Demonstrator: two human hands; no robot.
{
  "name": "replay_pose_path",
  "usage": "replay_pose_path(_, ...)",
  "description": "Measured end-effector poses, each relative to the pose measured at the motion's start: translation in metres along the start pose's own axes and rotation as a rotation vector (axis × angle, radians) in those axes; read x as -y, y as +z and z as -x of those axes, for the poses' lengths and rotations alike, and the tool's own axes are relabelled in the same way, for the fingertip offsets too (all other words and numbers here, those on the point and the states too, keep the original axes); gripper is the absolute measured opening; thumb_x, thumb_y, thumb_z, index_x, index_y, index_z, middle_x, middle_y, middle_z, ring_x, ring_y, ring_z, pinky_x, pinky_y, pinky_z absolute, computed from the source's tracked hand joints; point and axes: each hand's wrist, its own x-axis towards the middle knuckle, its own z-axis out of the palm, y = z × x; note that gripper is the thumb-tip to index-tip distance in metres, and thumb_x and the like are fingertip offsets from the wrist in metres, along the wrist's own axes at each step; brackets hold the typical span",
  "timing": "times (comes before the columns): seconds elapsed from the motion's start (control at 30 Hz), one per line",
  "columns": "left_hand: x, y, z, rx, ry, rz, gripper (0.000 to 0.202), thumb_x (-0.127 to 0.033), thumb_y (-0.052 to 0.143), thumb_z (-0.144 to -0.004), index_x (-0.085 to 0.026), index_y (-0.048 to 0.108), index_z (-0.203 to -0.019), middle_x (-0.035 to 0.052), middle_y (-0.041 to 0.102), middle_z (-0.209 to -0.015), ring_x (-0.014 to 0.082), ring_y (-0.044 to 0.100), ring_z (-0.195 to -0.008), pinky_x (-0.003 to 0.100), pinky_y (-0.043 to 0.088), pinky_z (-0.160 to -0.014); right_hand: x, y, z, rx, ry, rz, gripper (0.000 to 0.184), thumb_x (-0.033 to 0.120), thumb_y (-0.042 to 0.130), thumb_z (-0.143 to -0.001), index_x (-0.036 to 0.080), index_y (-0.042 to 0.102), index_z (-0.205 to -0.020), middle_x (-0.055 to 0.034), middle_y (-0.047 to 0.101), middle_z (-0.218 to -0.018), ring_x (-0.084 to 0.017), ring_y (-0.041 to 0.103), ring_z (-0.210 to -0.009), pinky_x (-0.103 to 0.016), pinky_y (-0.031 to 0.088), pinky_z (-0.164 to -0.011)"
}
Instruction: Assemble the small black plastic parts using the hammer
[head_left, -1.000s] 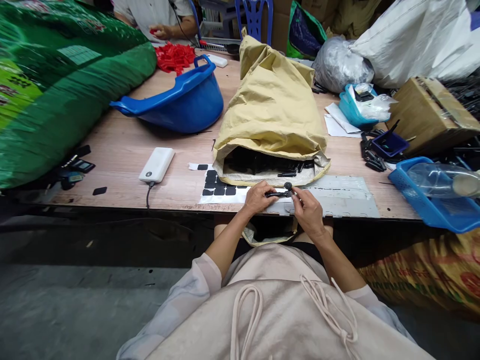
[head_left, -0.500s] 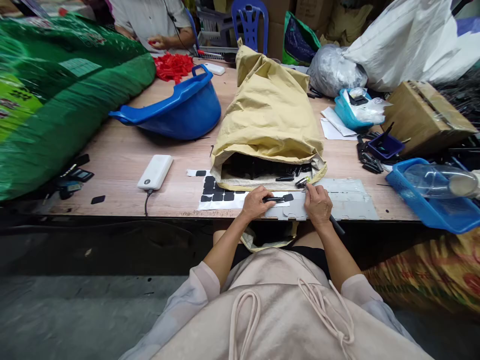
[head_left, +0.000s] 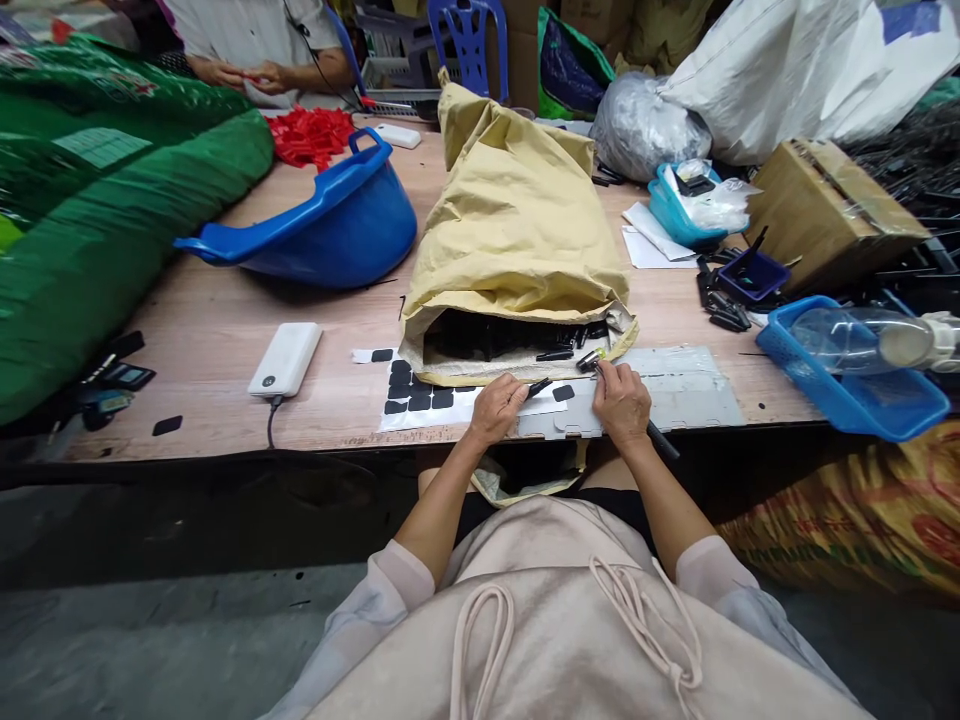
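At the near table edge the left hand [head_left: 493, 408] is curled around a slim black part [head_left: 538, 387] whose tip pokes out just beside a lone black pad [head_left: 563, 393] on the white sheet [head_left: 450, 408], while the right hand [head_left: 622, 402] grips a dark-handled tool [head_left: 661, 440], its tip [head_left: 590, 360] at the mouth of the tan sack [head_left: 517, 230]. The sack lies open with black parts [head_left: 510, 338] inside. Farther off, a white power bank [head_left: 286, 358] and a blue basin [head_left: 330, 220] sit to the left, and another person's hands [head_left: 247, 75] work behind red pieces [head_left: 311, 135].
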Motion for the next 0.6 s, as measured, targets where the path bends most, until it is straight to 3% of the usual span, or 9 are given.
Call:
replay_pose_path(0.4, 0.002, -0.002, 0.001, -0.004, 0.034, -0.013, 0.044, -0.036, 0.038, -0.109, -0.021, 0.061, -0.075, 0.0039, 0.058, -0.083, 0.0183, 0.057, -0.081, 0.032, 0.044, -0.076, 0.001, 0.002, 0.0, 0.005, 0.0, -0.003, 0.037, 0.023, 0.046, -0.1, 0.018, 0.066, -0.131, -0.0119, 0.063, -0.1, -0.025, 0.051, -0.092, -0.034, 0.038, -0.074)
replay_pose_path(0.53, -0.004, -0.005, 0.008, 0.023, 0.123, -0.019, 0.041, -0.037, 0.041, -0.107, -0.021, 0.065, -0.078, 0.005, 0.062, -0.082, 0.0207, 0.057, -0.084, 0.036, 0.044, -0.081, 0.003, 0.001, 0.0, -0.007, -0.007, 0.014, 0.038, 0.023, 0.044, -0.101, 0.017, 0.066, -0.131, -0.012, 0.063, -0.101, -0.025, 0.052, -0.092, -0.034, 0.038, -0.075)
replay_pose_path(0.6, -0.011, -0.004, 0.019, 0.038, 0.187, -0.037, 0.036, -0.039, 0.045, -0.105, -0.021, 0.07, -0.086, 0.007, 0.067, -0.094, 0.023, 0.058, -0.093, 0.04, 0.045, -0.088, 0.004, 0.0, 0.0, 0.007, -0.01, 0.017, 0.038, 0.022, 0.044, -0.102, 0.017, 0.066, -0.131, -0.0118, 0.064, -0.102, -0.024, 0.053, -0.092, -0.034, 0.038, -0.075)
